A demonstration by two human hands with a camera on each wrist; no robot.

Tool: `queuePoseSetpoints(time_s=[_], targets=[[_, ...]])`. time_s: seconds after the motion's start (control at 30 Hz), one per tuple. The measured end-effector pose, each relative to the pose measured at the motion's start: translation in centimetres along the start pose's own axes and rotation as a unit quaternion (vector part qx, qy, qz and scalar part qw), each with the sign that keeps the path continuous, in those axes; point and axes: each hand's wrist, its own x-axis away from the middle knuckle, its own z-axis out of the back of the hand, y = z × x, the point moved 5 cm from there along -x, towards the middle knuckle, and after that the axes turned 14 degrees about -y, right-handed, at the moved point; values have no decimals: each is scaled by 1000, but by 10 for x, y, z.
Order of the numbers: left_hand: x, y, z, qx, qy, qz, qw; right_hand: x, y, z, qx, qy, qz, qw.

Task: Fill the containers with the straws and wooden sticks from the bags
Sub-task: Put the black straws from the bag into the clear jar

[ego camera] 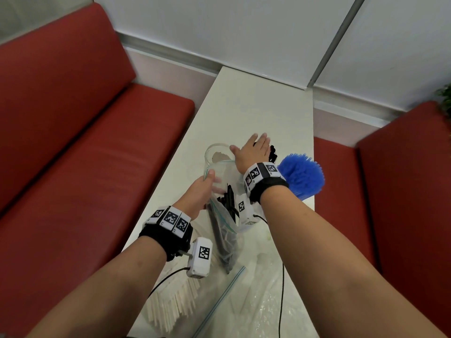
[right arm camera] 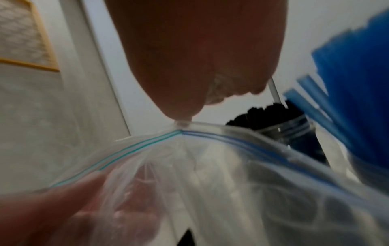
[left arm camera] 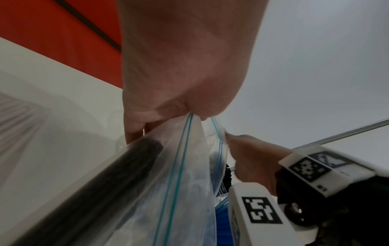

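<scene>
Nearest, on the white table [ego camera: 244,106], a fan of pale wooden sticks [ego camera: 170,311] in clear plastic, beside a flat empty bag [ego camera: 256,301] with a blue-green zip line. Just past these, held up off the table, a clear zip bag [ego camera: 224,230] with black straws [ego camera: 225,242] inside, mouth open. Left hand [ego camera: 201,190] gripping one side of the mouth, fingers curled round the rim. Right hand [ego camera: 251,152] at the other side, fingers spread out straight in the head view; a pinch on the rim in the wrist view, but too blurry to be sure. Farther back, an empty clear jar [ego camera: 216,154], a jar of black straws [ego camera: 272,152] and a bunch of blue straws [ego camera: 302,176] standing upright.
</scene>
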Motion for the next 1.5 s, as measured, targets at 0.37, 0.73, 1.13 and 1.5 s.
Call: queuePoseSetpoints(time_s=[0.37, 0.73, 1.13, 1.5], targets=[[8, -7, -3, 14, -69, 51, 996, 72, -2, 20, -192, -22, 109, 975], [26, -20, -29, 61, -96, 30, 993, 126, 59, -130, -336, -116, 70, 932], [46, -17, -20, 31, -50, 6, 998, 159, 46, -89, -376, -36, 132, 917], [48, -22, -17, 27, -52, 18, 998, 158, 42, -63, -434, -73, 166, 883]])
